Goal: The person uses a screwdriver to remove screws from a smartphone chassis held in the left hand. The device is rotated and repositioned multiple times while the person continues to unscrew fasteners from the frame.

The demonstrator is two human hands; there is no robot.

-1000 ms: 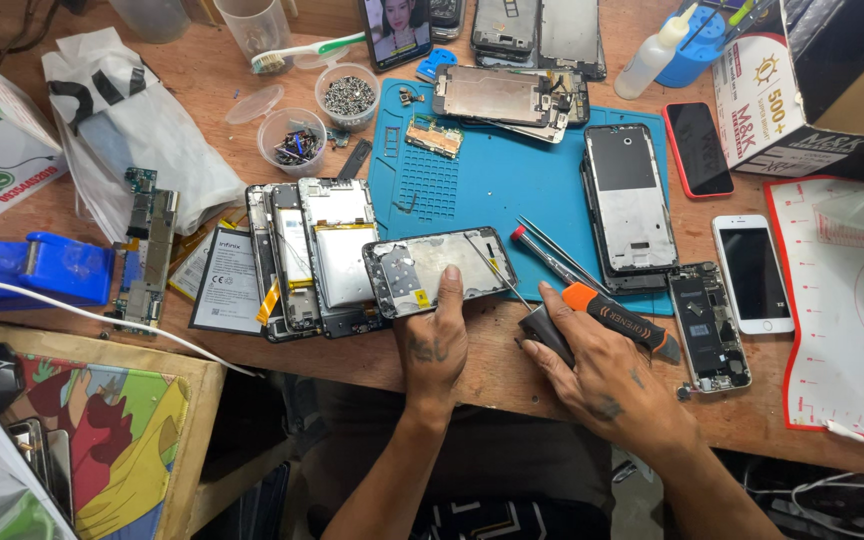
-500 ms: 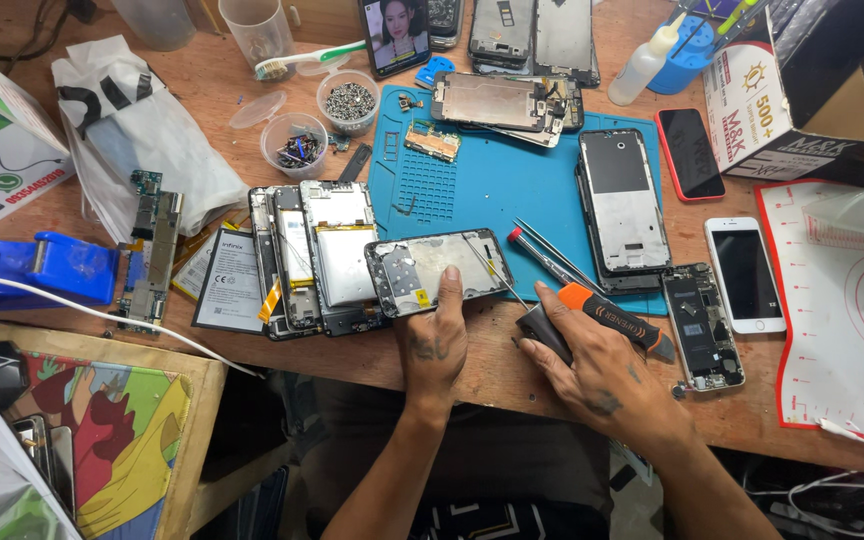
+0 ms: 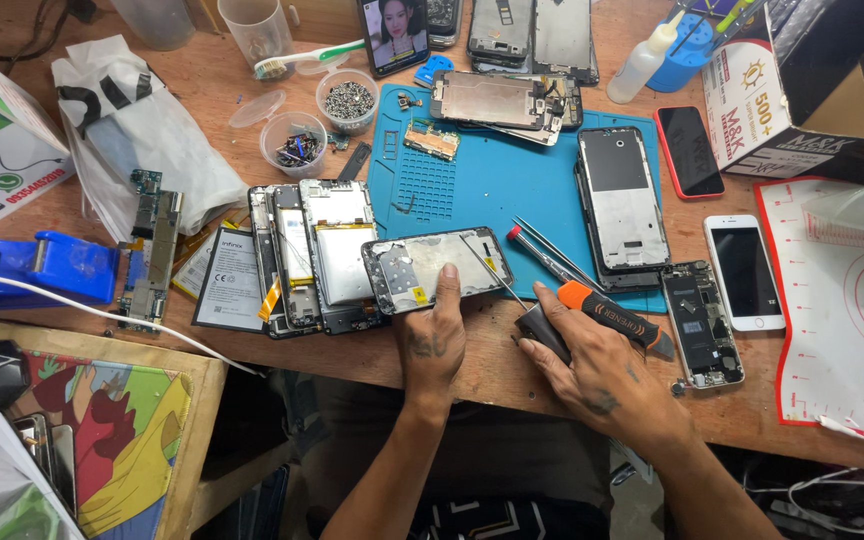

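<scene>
Blue rubber covers the middle of my wooden table (image 3: 252, 90): it is a work mat (image 3: 512, 185) with little pockets in it. My left hand (image 3: 434, 335) lies flat at the near edge of the mat. Its fingers are stretched out and close together, and they press down on an open phone frame (image 3: 437, 268). The frame lies on its back, half on the mat and half on the wood, with its bare insides facing up.

My right hand (image 3: 602, 375) is just beside the left one, on the wood. It is closed around a dark screwdriver (image 3: 522, 300). The thin metal tip points up and away from me and lies over the corner of the open frame. An orange and black tool (image 3: 612, 312) lies right by my fingers, touching them. A red-tipped screwdriver (image 3: 542, 252) lies on the mat near it.

Left of the frame are more opened phones (image 3: 312, 255) side by side, and a flat battery (image 3: 232, 290). Two small clear cups of screws (image 3: 322, 120) stand farther back. A big dark phone shell (image 3: 620, 205) rests on the right part of the mat. Past it lie a red phone (image 3: 689, 150) and a white phone (image 3: 742, 272). A blue tape holder (image 3: 37, 268) sits far to my left.
</scene>
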